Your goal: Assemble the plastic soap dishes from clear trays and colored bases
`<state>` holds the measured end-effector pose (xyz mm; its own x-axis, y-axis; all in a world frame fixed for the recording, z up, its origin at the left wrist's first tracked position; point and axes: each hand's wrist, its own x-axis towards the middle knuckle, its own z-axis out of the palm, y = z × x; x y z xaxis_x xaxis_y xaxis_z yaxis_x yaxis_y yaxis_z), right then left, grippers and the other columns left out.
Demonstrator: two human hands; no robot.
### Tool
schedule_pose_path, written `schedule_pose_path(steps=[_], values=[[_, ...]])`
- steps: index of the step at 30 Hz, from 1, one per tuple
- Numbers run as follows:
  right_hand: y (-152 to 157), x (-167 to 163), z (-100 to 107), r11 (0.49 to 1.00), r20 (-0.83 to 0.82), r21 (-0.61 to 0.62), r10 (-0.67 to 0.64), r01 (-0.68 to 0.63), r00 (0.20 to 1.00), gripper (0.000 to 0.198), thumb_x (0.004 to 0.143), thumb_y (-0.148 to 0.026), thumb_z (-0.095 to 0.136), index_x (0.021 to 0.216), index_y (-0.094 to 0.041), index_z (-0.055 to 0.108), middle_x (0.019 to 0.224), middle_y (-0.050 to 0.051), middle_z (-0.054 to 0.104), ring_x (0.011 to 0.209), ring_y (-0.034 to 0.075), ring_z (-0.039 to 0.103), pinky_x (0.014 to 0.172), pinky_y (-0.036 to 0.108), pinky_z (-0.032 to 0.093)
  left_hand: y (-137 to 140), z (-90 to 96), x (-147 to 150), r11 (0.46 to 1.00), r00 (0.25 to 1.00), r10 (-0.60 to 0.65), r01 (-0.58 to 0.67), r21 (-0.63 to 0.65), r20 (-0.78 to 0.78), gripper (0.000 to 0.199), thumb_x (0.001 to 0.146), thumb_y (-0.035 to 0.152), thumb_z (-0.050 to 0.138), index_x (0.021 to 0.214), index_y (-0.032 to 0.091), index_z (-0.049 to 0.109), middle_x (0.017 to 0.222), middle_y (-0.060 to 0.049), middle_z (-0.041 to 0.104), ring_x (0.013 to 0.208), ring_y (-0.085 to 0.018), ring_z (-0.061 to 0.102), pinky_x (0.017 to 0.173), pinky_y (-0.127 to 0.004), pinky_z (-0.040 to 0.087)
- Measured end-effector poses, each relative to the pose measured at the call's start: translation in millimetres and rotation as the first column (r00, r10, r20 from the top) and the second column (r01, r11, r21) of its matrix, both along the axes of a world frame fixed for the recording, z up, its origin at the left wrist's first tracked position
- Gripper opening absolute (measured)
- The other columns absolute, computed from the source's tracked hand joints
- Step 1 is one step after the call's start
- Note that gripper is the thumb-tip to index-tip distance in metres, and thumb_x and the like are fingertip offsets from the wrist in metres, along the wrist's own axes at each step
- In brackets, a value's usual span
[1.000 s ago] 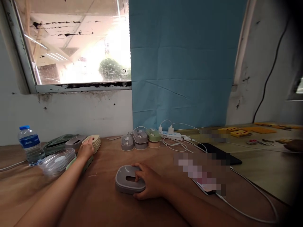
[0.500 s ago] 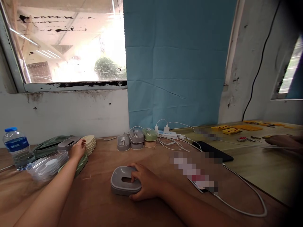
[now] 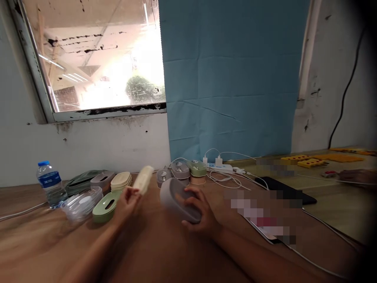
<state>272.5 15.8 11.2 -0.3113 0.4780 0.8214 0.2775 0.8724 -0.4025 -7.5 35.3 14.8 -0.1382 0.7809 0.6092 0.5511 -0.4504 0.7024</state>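
Note:
My left hand point(image 3: 129, 202) pinches a cream plastic piece point(image 3: 143, 179), raised and tilted off the table. In my right hand point(image 3: 203, 214) is a grey oval plastic box point(image 3: 173, 196), tipped on its side and blurred; the fingers reach over its face. Near my left hand a green oval box point(image 3: 101, 214) with a slot stands on the table. Behind it sits a stack of cream pieces point(image 3: 120, 180), beside another grey slotted box point(image 3: 102, 179). Clear plastic covers point(image 3: 84, 202) lie nested at the left.
Several covered oval boxes, grey point(image 3: 180, 170) and green point(image 3: 198, 169), stand by the wall. A water bottle point(image 3: 50, 184) is far left. A power strip point(image 3: 219, 168), white cables, a black flat object point(image 3: 288, 190) and a pixelated item lie right. Another person's hand point(image 3: 355, 175) shows far right.
My left hand has come away from the stack toward the middle, bringing a cream piece. My right hand has lifted and tilted the grey box. The view has shifted left.

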Motion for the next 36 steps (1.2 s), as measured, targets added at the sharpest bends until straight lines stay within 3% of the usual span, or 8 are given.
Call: schedule_pose_path(steps=[4, 7, 13, 17, 19, 22, 29, 36], values=[[2, 4, 5, 0.994, -0.074, -0.026, -0.109, 0.107, 0.991, 0.023, 0.057, -0.024, 0.065, 0.076, -0.021, 0.053, 0.114, 0.008, 0.042, 0.106, 0.027, 0.043, 0.087, 0.037, 0.036, -49, -1.5, 29, 0.87, 0.861, -0.461, 0.393, -0.297, -0.213, 0.013, 0.073, 0.025, 0.052, 0.067, 0.019, 0.042, 0.087, -0.002, 0.06, 0.08, -0.014, 0.055, 0.072, -0.025, 0.042], [5, 2, 4, 0.983, -0.047, -0.089, -0.166, 0.161, 0.985, 0.02, 0.057, -0.023, 0.066, 0.074, -0.02, 0.054, 0.116, 0.009, 0.043, 0.108, 0.027, 0.042, 0.09, 0.038, 0.035, -59, 0.7, 33, 0.753, 0.714, -0.642, 0.518, -0.406, -0.279, 0.01, 0.07, 0.018, 0.052, 0.065, 0.018, 0.044, 0.088, -0.001, 0.06, 0.086, -0.015, 0.053, 0.078, -0.025, 0.04], [7, -5, -4, 0.974, 0.092, -0.218, -0.043, 0.062, 0.995, 0.025, 0.057, -0.029, 0.07, 0.078, -0.02, 0.059, 0.126, 0.008, 0.034, 0.116, 0.027, 0.035, 0.095, 0.037, 0.031, -52, -4.3, 25, 0.777, 0.753, -0.614, 0.525, -0.348, -0.235, 0.017, 0.065, 0.009, 0.051, 0.078, 0.019, 0.046, 0.097, -0.003, 0.055, 0.094, -0.015, 0.049, 0.082, -0.025, 0.039], [3, -8, -5, 0.952, 0.215, -0.306, 0.084, -0.015, 0.973, 0.032, 0.053, -0.034, 0.073, 0.08, -0.02, 0.063, 0.128, 0.007, 0.031, 0.119, 0.027, 0.032, 0.096, 0.035, 0.03, -45, -8.4, 22, 0.94, 0.912, -0.311, 0.253, -0.23, -0.269, 0.019, 0.061, 0.005, 0.043, 0.074, 0.018, 0.045, 0.085, -0.003, 0.052, 0.084, -0.016, 0.05, 0.076, -0.028, 0.041], [2, -9, -5, 0.929, 0.277, -0.369, 0.124, -0.014, 0.953, 0.036, 0.051, -0.037, 0.074, 0.082, -0.021, 0.065, 0.13, 0.006, 0.027, 0.12, 0.028, 0.03, 0.097, 0.036, 0.028, -41, -10.9, 21, 0.969, 0.962, -0.165, 0.117, -0.218, -0.218, 0.021, 0.06, 0.005, 0.04, 0.076, 0.018, 0.045, 0.083, -0.003, 0.052, 0.083, -0.017, 0.05, 0.075, -0.029, 0.041], [2, -9, -5, 0.876, 0.334, -0.481, 0.153, 0.028, 0.93, 0.04, 0.05, -0.038, 0.074, 0.086, -0.023, 0.065, 0.13, 0.005, 0.028, 0.118, 0.029, 0.033, 0.097, 0.037, 0.028, -38, -14.9, 22, 0.945, 0.985, -0.15, 0.118, -0.305, -0.084, 0.018, 0.065, 0.01, 0.041, 0.081, 0.018, 0.044, 0.086, -0.003, 0.054, 0.083, -0.017, 0.053, 0.075, -0.029, 0.042], [2, -5, -2, 0.833, 0.384, -0.545, 0.148, 0.094, 0.911, 0.051, 0.051, -0.036, 0.073, 0.098, -0.026, 0.057, 0.117, 0.004, 0.042, 0.112, 0.026, 0.039, 0.094, 0.036, 0.032, -49, -11.9, 36, 0.797, 0.901, -0.406, 0.43, -0.424, 0.15, 0.03, 0.066, 0.02, 0.055, 0.094, 0.018, 0.043, 0.101, -0.007, 0.057, 0.098, -0.019, 0.052, 0.085, -0.031, 0.039], [5, -6, -4, 0.856, 0.382, -0.511, 0.144, 0.079, 0.913, 0.068, 0.051, -0.038, 0.073, 0.113, -0.027, 0.047, 0.117, 0.004, 0.044, 0.109, 0.026, 0.041, 0.093, 0.037, 0.032, -54, -10.2, 38, 0.81, 0.907, -0.415, 0.401, -0.428, 0.065, 0.052, 0.056, 0.023, 0.069, 0.101, 0.018, 0.044, 0.109, -0.009, 0.053, 0.105, -0.023, 0.046, 0.092, -0.037, 0.034]])
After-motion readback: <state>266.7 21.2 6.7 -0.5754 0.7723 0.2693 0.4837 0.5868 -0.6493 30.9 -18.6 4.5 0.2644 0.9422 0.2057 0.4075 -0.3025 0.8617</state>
